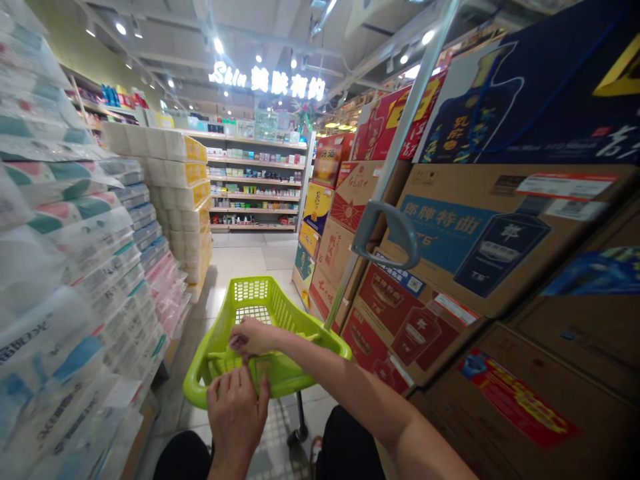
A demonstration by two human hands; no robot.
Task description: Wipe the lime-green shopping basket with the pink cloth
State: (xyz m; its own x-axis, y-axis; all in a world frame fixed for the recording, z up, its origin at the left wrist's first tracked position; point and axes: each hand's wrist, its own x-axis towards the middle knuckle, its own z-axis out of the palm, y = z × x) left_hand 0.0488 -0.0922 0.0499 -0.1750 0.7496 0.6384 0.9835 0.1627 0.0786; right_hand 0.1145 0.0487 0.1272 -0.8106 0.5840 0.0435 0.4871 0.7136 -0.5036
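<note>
A lime-green plastic shopping cart (273,383) with perforated basket walls stands directly before my knees. My left hand (237,410) is on its near rim, fingers hooked over the edge and thumb to the right. My right hand (250,337) reaches across from the right, above the near end of the basket. Its fingers are curled down close to the left fingertips, and what they hold is hidden. A slim metal pole (343,290) rises from the cart's right side, with a grey loop handle (413,243) partway up.
Plastic-wrapped tissue packs (90,227) are stacked along the left, with yellow-and-white packs (177,193) beyond. Printed cartons (440,227) form a tall wall close on the right. Down the tiled aisle (250,257) stands a shelf of small goods (255,180) beneath a lit sign.
</note>
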